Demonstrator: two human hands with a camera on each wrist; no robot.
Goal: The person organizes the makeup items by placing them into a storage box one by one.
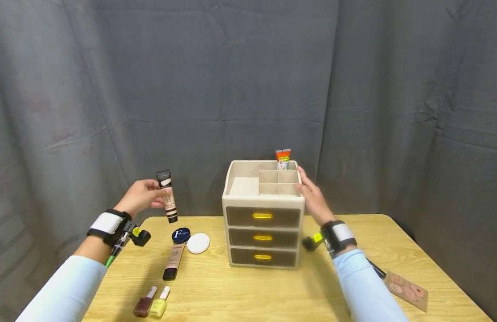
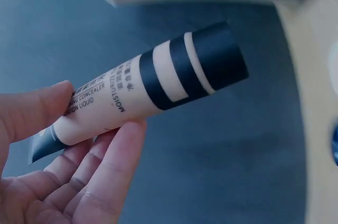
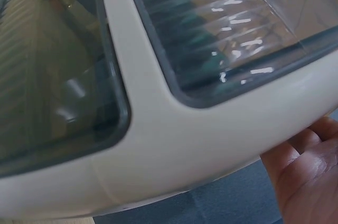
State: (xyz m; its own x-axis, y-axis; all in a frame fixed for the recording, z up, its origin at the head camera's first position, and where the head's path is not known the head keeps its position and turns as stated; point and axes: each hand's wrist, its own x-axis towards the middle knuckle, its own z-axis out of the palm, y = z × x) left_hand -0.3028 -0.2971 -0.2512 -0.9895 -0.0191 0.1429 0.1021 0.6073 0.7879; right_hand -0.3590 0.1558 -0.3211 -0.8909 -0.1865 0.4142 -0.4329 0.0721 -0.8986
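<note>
My left hand (image 1: pixel 145 195) holds a concealer tube (image 1: pixel 168 199) in the air at the left, pinched between thumb and fingers. The left wrist view shows the beige tube (image 2: pixel 105 97) with black bands and a black cap, pointing away from the palm. My right hand (image 1: pixel 316 200) grips the upper right rim of a cream drawer organizer (image 1: pixel 265 202), thumb and a fingertip over the edge. In the right wrist view, that hand (image 3: pixel 311 168) touches the organizer's side, its fingertips hidden. An orange-topped tube (image 1: pixel 283 158) stands in a back right compartment.
Left on the table (image 1: pixel 216 295) lie a navy round compact (image 1: pixel 180 235), a white round case (image 1: pixel 198 243), a BB cream tube (image 1: pixel 174 262), a dark red nail polish (image 1: pixel 144 304) and a yellow one (image 1: pixel 159 305). A makeup palette (image 1: pixel 407 290) lies right. Grey curtain hangs behind.
</note>
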